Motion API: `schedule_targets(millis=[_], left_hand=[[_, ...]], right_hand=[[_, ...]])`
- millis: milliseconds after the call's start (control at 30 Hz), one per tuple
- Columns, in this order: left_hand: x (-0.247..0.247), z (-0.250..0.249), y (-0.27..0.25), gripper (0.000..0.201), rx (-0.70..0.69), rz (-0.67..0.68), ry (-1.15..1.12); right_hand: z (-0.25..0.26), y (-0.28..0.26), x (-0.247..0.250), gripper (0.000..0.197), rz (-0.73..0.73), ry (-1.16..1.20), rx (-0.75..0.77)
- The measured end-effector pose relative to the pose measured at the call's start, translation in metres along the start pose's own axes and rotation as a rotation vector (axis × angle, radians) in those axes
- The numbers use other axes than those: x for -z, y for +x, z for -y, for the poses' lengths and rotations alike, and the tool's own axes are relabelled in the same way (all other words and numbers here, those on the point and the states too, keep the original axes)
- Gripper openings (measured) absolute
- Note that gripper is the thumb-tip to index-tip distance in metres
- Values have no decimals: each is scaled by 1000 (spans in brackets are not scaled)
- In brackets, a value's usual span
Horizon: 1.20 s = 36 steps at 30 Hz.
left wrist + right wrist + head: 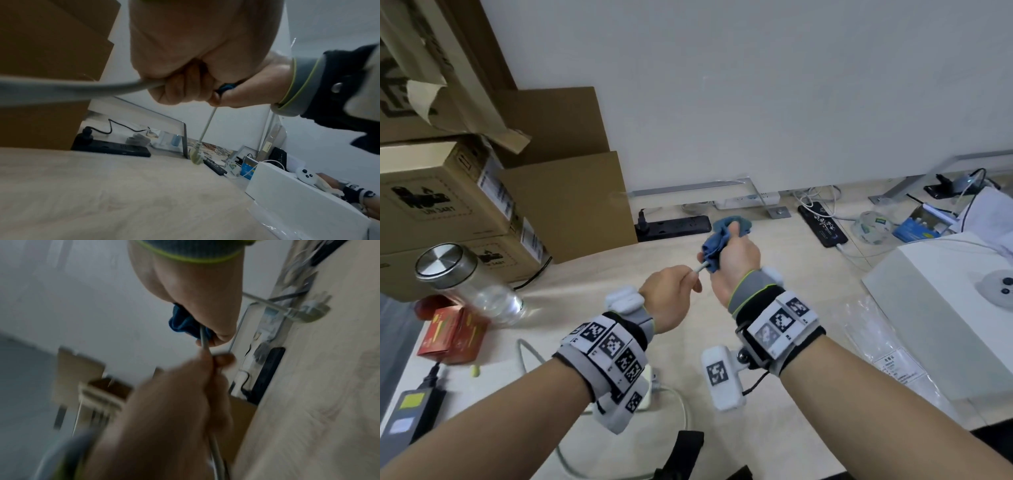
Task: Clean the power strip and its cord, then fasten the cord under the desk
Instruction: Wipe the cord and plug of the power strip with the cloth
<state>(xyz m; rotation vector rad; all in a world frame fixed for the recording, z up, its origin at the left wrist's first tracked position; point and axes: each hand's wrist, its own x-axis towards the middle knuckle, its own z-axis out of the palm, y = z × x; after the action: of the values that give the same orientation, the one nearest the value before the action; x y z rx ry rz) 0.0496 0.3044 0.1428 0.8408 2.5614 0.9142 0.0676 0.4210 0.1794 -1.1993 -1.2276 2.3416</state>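
Note:
Above the pale desk (774,274) my left hand (692,275) pinches a grey-white cord (700,268). Just beyond it my right hand (719,251) grips a blue cloth (717,245) bunched round the same cord. In the left wrist view the cord (207,123) drops from the right fist to its plug (196,156), which touches the desk. The cord's other end loops under my left forearm (683,406) toward a white block (650,383), mostly hidden by the wrist gear. The right wrist view is blurred but shows the cloth (183,321) and plug (308,313).
Cardboard boxes (465,192) stack at the left. A glass jar with a metal lid (465,281), a red box (453,334) and a black adapter (410,411) lie near them. A black power strip (674,226) sits at the back, a white box (945,308) at the right.

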Motion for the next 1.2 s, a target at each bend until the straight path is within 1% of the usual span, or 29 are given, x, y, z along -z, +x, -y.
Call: schedule_targets(millis=[67,133,233,300,367,400,467,533,600,667,700,733,800,833,900,933,1000,1033,1067,1100,1133,1200], left_hand=[[-1,-3,3,26,-23,-46,13],[-2,-4,1,26,-92,-68,61],[3,1,-5,45,-200,-103,179],[7,10,-7,51,-252,-119,276],[13,19,-10,51,-311,-111,343],[16,24,-10,50,-339,-100,373],[22,37,-13,51,-395,-60,430],[26,54,-17,54,-446,-2,460],[30,75,-23,62,-400,84,515],[30,89,-25,70,-289,167,597],[28,92,-23,69,-232,194,633],[26,91,-22,63,-180,216,647],[18,79,-19,41,-78,256,580],[13,69,-18,30,-42,269,483],[4,46,-17,16,2,285,169],[1,33,-15,15,13,277,-18],[0,6,-11,18,61,221,-374],[0,-3,-8,22,106,177,-495],[1,-9,-6,30,142,126,-568],[0,-12,-5,39,155,70,-581],[-2,-14,-6,43,140,17,-535],[-5,-15,-8,44,63,-50,-371]], right_hand=[[-12,-7,-2,24,15,-68,64],[-15,-8,-2,24,7,-94,63],[-6,2,2,28,-37,-106,-36],[5,7,6,36,-40,-58,-113],[15,7,9,42,-42,15,-195],[18,7,11,42,-39,41,-209],[25,9,15,38,-63,69,-191],[30,15,22,33,-106,122,-136],[33,20,28,39,-117,158,-100],[31,23,31,43,-82,162,-65],[27,23,29,42,-70,145,-55],[21,23,26,40,-59,136,-47],[12,24,20,36,-33,123,-19],[9,23,17,35,-15,112,-3],[1,23,16,38,36,40,23],[-4,22,15,37,56,-29,53],[-17,23,15,34,82,-160,126],[-23,22,16,31,88,-214,153],[-26,22,18,29,85,-249,171],[-27,21,19,29,77,-269,182],[-26,23,21,29,63,-280,188],[-22,27,24,29,20,-294,178]])
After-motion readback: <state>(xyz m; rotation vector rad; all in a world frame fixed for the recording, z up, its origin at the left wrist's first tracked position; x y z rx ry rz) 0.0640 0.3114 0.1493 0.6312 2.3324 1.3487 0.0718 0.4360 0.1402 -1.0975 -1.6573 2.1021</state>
